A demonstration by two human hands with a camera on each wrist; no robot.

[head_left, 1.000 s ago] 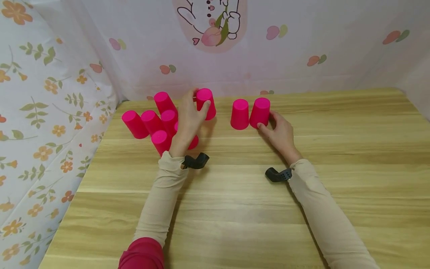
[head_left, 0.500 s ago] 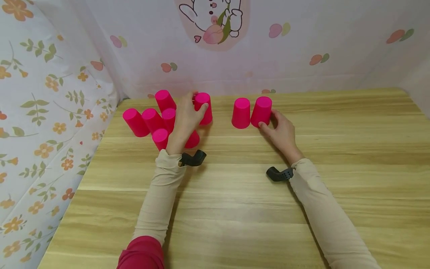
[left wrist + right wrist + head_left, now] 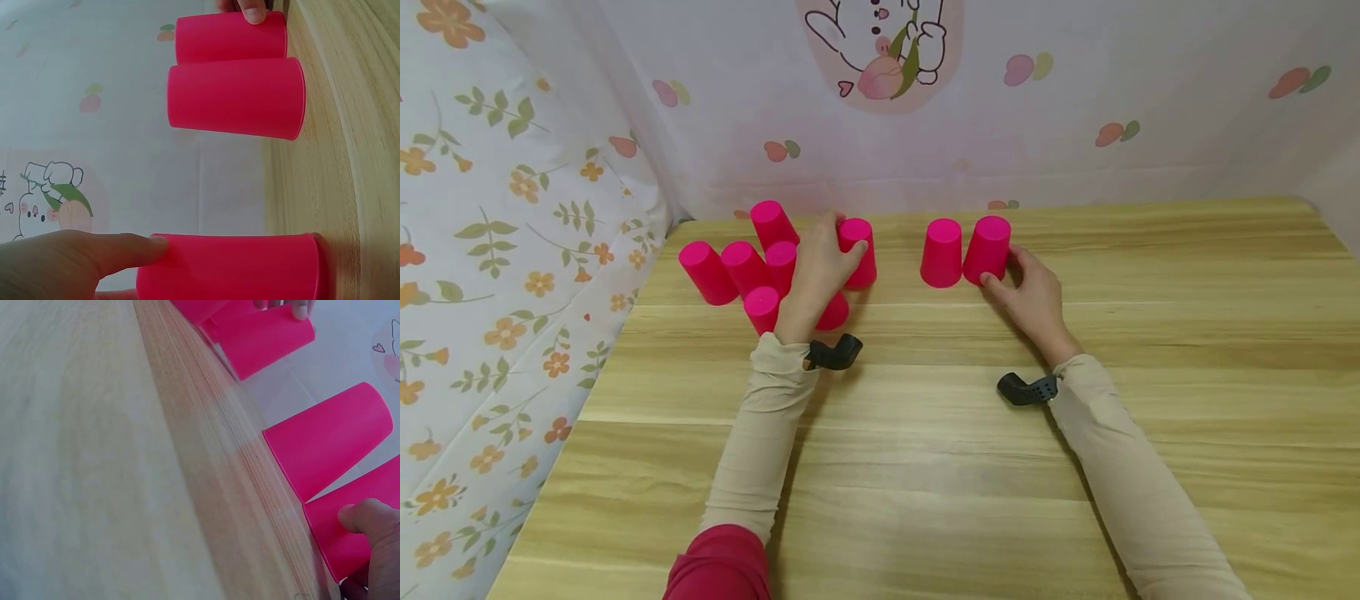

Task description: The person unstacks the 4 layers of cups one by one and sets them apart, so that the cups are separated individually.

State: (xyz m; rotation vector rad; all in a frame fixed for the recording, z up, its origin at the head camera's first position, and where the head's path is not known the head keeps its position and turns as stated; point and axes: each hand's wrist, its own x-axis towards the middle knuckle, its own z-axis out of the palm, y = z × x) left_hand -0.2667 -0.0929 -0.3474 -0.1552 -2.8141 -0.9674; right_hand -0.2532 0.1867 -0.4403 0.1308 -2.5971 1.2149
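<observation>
My left hand [image 3: 822, 271] grips an upside-down pink plastic cup [image 3: 862, 271], thumb on the near side and fingers behind. In the left wrist view the thumb presses near the narrow end of this cup [image 3: 231, 269], and its wide rim is at the wooden surface. My right hand [image 3: 1033, 298] holds another upside-down pink cup [image 3: 988, 248] low on its side, thumb in front; the fingers behind are mostly hidden. Just left of that one stands a third pink cup [image 3: 942, 254], their rims meeting in the right wrist view.
Several more upside-down pink cups [image 3: 706, 273] stand in a cluster left of my left hand, partly hidden by the hand and wrist. The wooden table [image 3: 910, 467] ends at a patterned white cloth [image 3: 1060, 150] behind, with a floral cloth [image 3: 542, 283] along the left.
My left hand has brought its cup down and slightly nearer and to the left. The right hand and its cup have stayed in place; the head view has shifted slightly.
</observation>
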